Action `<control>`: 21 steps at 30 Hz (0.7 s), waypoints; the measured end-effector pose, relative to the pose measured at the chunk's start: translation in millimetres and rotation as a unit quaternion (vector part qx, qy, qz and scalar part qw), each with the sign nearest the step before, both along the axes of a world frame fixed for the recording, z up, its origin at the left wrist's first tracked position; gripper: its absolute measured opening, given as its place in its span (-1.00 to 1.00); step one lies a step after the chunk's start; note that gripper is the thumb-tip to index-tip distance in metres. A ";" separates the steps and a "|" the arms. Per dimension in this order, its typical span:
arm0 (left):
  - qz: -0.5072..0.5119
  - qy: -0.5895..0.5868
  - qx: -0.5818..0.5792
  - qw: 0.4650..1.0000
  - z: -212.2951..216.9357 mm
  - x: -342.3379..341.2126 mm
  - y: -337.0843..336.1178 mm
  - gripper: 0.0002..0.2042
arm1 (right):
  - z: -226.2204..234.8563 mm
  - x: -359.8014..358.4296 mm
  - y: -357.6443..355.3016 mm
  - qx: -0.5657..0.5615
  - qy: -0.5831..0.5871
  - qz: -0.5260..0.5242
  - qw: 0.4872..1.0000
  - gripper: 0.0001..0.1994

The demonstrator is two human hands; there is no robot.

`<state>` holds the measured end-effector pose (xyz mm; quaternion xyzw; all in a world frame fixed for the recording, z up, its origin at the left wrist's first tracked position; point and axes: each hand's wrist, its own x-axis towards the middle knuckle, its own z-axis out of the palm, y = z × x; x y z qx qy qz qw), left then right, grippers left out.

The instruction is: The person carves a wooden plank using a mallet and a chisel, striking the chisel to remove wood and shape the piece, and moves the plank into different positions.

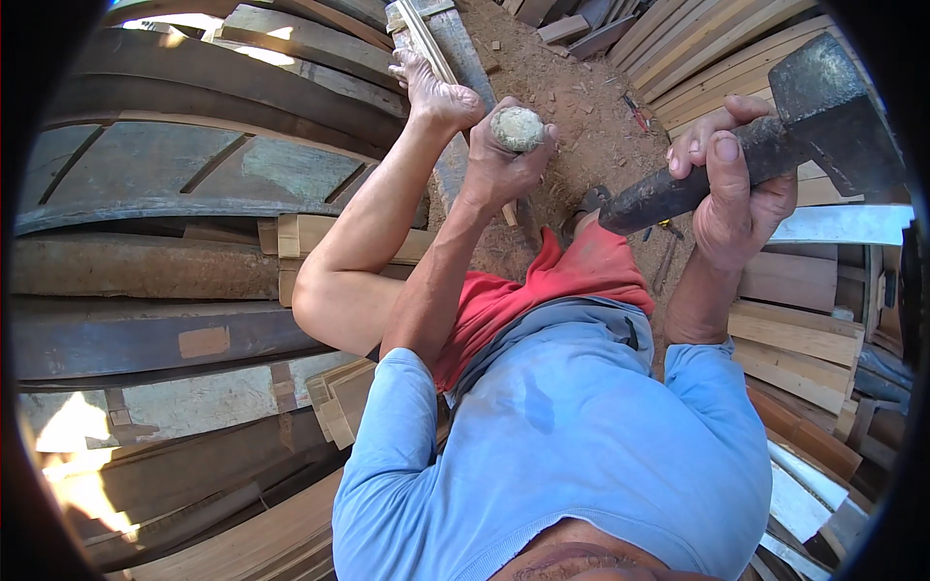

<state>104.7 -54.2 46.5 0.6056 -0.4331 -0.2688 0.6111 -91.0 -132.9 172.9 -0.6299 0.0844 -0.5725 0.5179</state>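
My left hand is wrapped around a chisel, whose round, pale, battered handle end points up at me. Its blade is hidden below the fist. At the right, my right hand grips a dark mallet by its thick handle, with the blocky head raised beyond the fingers. The mallet is apart from the chisel. Past my left hand, my bare left foot rests against a light wooden strip. That strip lies along a worn plank.
Stacked boards fill the left side, and more pale planks lie at the far right. Wood shavings cover the dirt floor. A red-handled tool lies there. Further planks sit beside my right elbow.
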 end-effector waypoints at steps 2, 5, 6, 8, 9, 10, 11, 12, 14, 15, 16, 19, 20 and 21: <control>0.001 0.012 0.003 1.000 -0.7 -0.9 -1.1 -0.81 | 0.1 -1.1 0.3 -0.001 -0.001 0.000 1.000 -0.69; 0.011 0.012 0.000 1.000 -3.3 0.6 -0.7 -0.81 | -2.8 0.6 -3.8 -0.008 -0.028 0.013 0.999 -0.73; 0.013 0.010 -0.003 1.000 -6.0 1.0 -0.9 -0.81 | -3.3 0.3 -4.2 -0.008 -0.028 0.012 0.999 -0.73; 0.014 0.006 -0.010 1.000 -9.7 2.5 -0.9 -0.80 | -4.2 -0.2 -4.5 -0.007 -0.029 0.012 0.999 -0.73; 0.012 0.004 -0.013 1.000 -10.0 3.8 -0.8 -0.80 | -4.5 -1.5 -3.4 -0.003 -0.016 0.005 1.000 -0.72; 0.010 0.002 -0.016 1.000 -9.9 4.4 -0.6 -0.80 | -4.6 -3.3 -1.4 0.002 -0.003 -0.001 1.000 -0.72; 0.018 -0.001 -0.015 1.000 -9.6 3.8 0.5 -0.80 | -4.6 -4.2 -0.3 0.006 0.010 -0.006 1.000 -0.71; 0.026 -0.004 -0.014 1.000 -7.6 1.8 2.4 -0.80 | -4.4 -4.1 -0.2 0.003 0.009 -0.003 1.000 -0.71; 0.044 -0.040 -0.025 0.998 -4.0 -3.3 8.0 -0.80 | -3.8 -2.6 -0.2 -0.002 0.007 0.003 1.000 -0.71; 0.054 -0.072 -0.038 0.995 -2.5 -7.3 11.7 -0.80 | -4.7 -2.3 -0.7 -0.006 0.006 0.006 1.000 -0.71; 0.064 -0.103 -0.050 0.991 -0.3 -11.2 15.6 -0.80 | -5.8 -1.8 -1.6 -0.010 0.006 0.009 1.000 -0.71; 0.019 -0.145 -0.083 0.986 1.1 -15.0 24.5 -0.81 | -6.0 2.2 -0.8 -0.031 0.004 0.009 0.999 -0.71; -0.001 -0.154 -0.092 0.984 -1.1 -14.0 27.1 -0.82 | -5.6 3.7 -0.1 -0.039 0.003 0.007 0.999 -0.72; -0.007 -0.157 -0.094 0.983 -4.1 -9.8 28.3 -0.82 | -4.9 4.7 0.3 -0.045 0.007 0.007 0.999 -0.72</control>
